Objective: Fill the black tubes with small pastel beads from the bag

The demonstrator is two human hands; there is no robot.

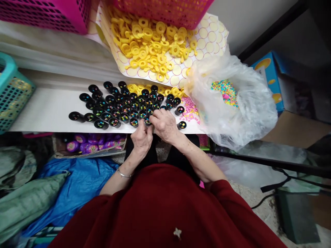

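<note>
Many small black cups point(113, 122) stand upright in a cluster on the white tabletop, with colourful candy beads inside them. At the cluster's front edge, my left hand point(141, 138) is closed with thumb and fingers around one black cup point(147, 120). My right hand point(165, 125) is curled beside that same cup, its fingertips pinched at the rim; whatever they hold is too small or hidden to make out. To the right, a single black cup point(182, 125) stands apart near the table edge. Pink candy beads point(190, 109) lie loose on the table beyond my right hand.
Yellow plastic ring-shaped pieces point(155, 44) are heaped on a patterned sheet point(212, 34) behind the cups. An open clear plastic bag point(250, 103) of coloured beads point(224, 91) sits at right. Baskets point(12, 93) stand left and behind. Below the table, a box point(88, 151) holds purple items.
</note>
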